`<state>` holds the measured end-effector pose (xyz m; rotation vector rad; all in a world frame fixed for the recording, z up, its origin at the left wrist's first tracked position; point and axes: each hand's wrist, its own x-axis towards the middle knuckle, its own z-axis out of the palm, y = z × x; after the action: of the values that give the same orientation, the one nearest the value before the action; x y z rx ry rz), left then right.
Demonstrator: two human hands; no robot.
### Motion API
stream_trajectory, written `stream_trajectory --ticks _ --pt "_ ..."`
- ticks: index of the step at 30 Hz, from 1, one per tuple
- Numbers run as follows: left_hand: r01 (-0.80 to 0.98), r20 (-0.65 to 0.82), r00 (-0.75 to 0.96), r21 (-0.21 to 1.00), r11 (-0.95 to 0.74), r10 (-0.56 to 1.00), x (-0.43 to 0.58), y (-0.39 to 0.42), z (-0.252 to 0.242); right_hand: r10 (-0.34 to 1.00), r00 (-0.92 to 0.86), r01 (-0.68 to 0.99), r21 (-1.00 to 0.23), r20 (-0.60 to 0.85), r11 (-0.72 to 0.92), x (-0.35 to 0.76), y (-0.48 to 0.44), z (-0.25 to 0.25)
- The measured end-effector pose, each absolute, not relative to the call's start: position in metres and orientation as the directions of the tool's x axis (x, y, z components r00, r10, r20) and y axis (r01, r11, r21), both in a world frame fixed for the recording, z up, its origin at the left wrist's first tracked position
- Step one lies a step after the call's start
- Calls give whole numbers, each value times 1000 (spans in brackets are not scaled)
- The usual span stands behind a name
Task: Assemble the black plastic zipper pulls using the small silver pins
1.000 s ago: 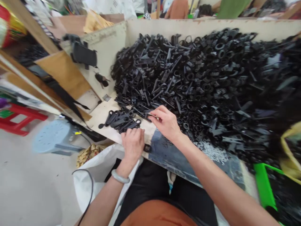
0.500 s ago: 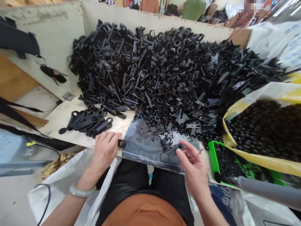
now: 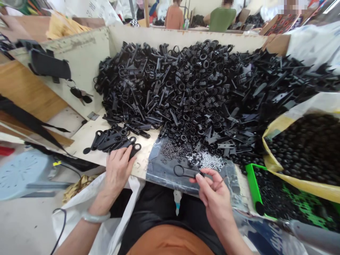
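Observation:
My right hand (image 3: 215, 193) pinches a flat black plastic arm with a ring at one end (image 3: 188, 172), held over the dark work mat (image 3: 162, 173). A thin dark tip (image 3: 223, 180) shows beside its fingers; I cannot make out what it belongs to. At the left, my left hand (image 3: 118, 170) is closed over another black ring-ended piece (image 3: 136, 150), whose ring pokes out past the fingertips. It lies against a small group of similar black pieces (image 3: 108, 139) on the pale tabletop. Silver pins (image 3: 207, 160) and small dark screw-like bits (image 3: 172, 148) lie on the mat.
A large heap of black plastic parts (image 3: 170, 88) fills the walled bench. To the right are a yellow-edged bag of black beads (image 3: 305, 145) and a green tray (image 3: 253, 187). Keys (image 3: 81, 95) hang on the left wall (image 3: 87, 60). Other people (image 3: 222, 17) sit beyond.
My left hand has moved up to the small group with its black piece. My right hand has turned the ring-ended arm to lie more level. The view has shifted left and up.

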<state>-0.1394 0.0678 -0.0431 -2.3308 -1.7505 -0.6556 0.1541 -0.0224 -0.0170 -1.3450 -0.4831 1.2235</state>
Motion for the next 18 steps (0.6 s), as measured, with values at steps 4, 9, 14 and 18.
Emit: stream_trajectory --ticks 4,9,14,18 --pt "789 468 -65 564 -241 881 -98 53 -27 862 369 -431 -886 -348 -174 124 -20 -16" --pt "-195 -269 77 940 279 960 -40 27 -2 971 134 -220 -961 -199 -167 95 -18 -17" --pt "-499 -474 24 757 422 880 -39 46 8 973 -217 305 -941 78 144 130 2 -7" --pt "-471 -460 106 758 452 882 -42 49 11 952 -93 617 -733 293 286 170 60 0"
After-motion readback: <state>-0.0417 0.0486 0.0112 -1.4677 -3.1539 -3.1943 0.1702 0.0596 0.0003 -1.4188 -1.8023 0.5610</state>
